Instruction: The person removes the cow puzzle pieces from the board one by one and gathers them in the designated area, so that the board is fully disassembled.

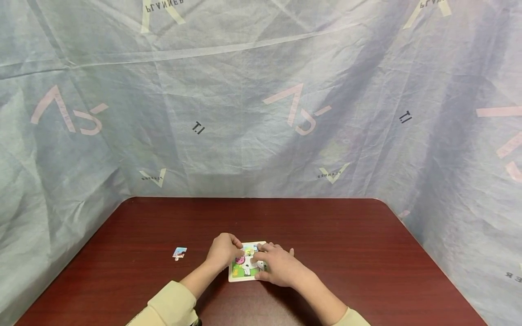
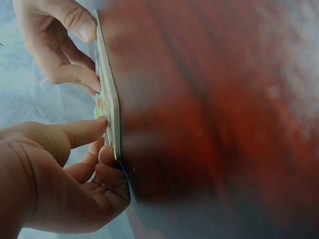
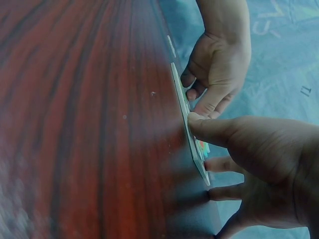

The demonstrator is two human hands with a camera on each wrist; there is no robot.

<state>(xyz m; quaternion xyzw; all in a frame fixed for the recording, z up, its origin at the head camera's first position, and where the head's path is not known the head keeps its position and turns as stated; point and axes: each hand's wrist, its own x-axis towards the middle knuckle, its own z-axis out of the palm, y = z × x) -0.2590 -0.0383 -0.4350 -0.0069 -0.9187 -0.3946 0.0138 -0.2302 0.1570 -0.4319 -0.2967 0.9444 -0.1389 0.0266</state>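
A small framed jigsaw puzzle (image 1: 238, 273) with a cow picture lies on the table. At its far left part, the left hand (image 1: 223, 250) has its thumb and curled fingers at a yellow-green puzzle piece (image 1: 248, 250), which it pinches. In the left wrist view a piece edge (image 2: 97, 105) sticks up above the board, beside the left thumb tip. The right hand (image 1: 281, 265) rests over the puzzle's right side, thumb at the near edge and fingers spread toward the far edge. Its palm and fingers hide the right part of the picture.
A loose blue-and-white puzzle piece (image 1: 179, 252) lies on the table left of the left hand. The dark red wooden table (image 1: 346, 240) reaches back to a hanging grey cloth (image 1: 244, 149) that encloses its far and lateral sides.
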